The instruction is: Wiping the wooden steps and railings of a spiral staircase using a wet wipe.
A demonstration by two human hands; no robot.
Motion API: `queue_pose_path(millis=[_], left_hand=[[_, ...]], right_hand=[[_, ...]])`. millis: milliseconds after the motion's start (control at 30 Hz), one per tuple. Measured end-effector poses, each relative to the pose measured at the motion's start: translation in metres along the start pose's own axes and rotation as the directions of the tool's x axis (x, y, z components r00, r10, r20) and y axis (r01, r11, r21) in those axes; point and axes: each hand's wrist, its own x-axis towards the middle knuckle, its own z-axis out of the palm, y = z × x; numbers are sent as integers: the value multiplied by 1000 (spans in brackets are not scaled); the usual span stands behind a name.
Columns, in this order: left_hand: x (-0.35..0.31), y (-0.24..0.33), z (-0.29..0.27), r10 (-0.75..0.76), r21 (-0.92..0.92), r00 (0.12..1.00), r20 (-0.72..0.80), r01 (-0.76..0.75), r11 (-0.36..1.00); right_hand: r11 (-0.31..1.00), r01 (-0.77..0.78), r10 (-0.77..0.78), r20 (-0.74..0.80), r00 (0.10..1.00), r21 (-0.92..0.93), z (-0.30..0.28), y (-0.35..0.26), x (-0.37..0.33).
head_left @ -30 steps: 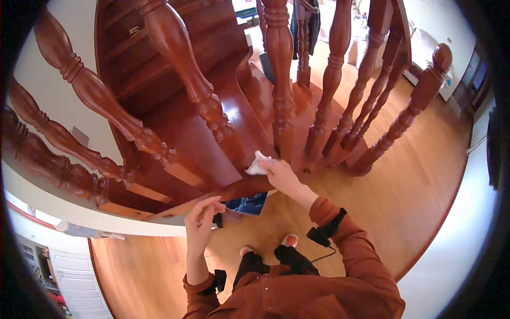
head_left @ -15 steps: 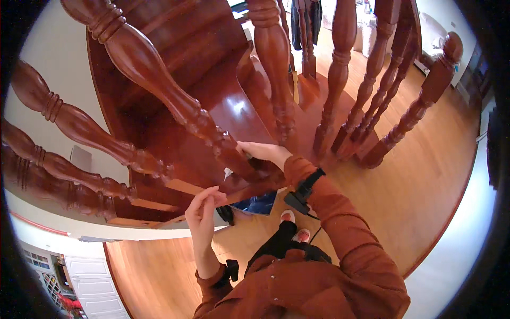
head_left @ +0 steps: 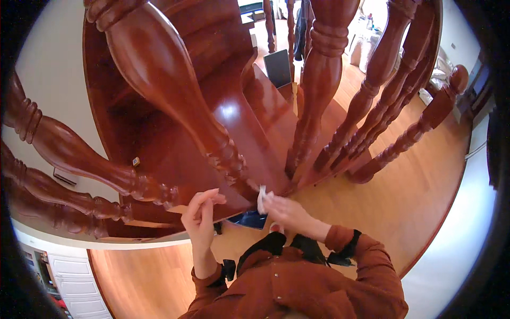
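Observation:
My right hand [head_left: 289,213] pinches a white tissue [head_left: 262,200], which stands up from the fingertips. It is held just in front of the lower end of a thick, turned, red-brown baluster [head_left: 175,85], near the edge of the wooden stair. My left hand [head_left: 199,217] hangs in the air to the left, fingers loosely bent, with nothing visible in it. The nearest thing to it is the stair edge, below the foot of another baluster [head_left: 90,143].
More balusters [head_left: 319,74] rise along the right side of the curved staircase. Glossy stair treads [head_left: 212,119] climb behind them. A dark flat panel [head_left: 278,69] stands beyond the railing. Below lies a light wood floor [head_left: 143,276], with a white cabinet [head_left: 77,282] at lower left.
My right hand has come away from the baluster's foot, back toward my body, and the tissue now shows plainly. The view has shifted closer to the railing. My left hand keeps nearly the same pose.

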Motion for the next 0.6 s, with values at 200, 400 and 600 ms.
queue_pose_path(millis=[200, 400, 600], left_hand=[[-2, 14, 1, 204, 88, 972, -121, -194, 977], [-6, 17, 24, 344, 158, 923, -172, -319, 934], [-7, 31, 31, 165, 203, 921, -352, -97, 974]], right_hand=[[927, 330, -308, 141, 941, -177, 27, -44, 68], [926, -333, 375, 321, 869, -181, 97, -45, 103], [936, 148, -45, 308, 950, -320, 72, -25, 36]])
